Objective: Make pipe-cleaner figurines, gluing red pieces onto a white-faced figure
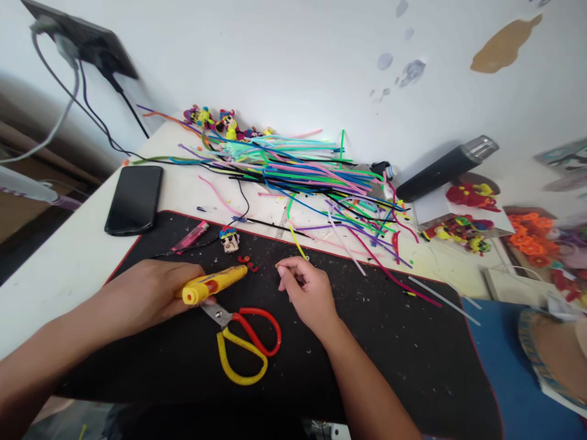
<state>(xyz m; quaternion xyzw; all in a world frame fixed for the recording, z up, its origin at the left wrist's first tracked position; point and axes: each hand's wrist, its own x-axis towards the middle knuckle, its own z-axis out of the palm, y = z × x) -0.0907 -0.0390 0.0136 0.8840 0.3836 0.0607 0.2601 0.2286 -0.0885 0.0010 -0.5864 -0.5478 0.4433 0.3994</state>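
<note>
My left hand (153, 293) grips a yellow tool with red trim (213, 284), its tip pointing right over the black mat (389, 366). My right hand (305, 290) rests on the mat with fingers pinched together near the end of a thin yellow pipe cleaner (297, 243); what the pinch holds is too small to make out. Small red curled pieces (248, 263) lie between the two hands. Just behind them stands a small figure head (229, 239). Scissors with red and yellow handles (245, 342) lie under my left hand's fingers.
A heap of coloured pipe cleaners (312, 177) covers the table's back. A black phone (134, 198) lies at left, a pink lighter (190, 237) on the mat's edge, a dark flask (447, 168) at right. Small finished figures (458, 229) and orange flowers (532, 235) sit at far right.
</note>
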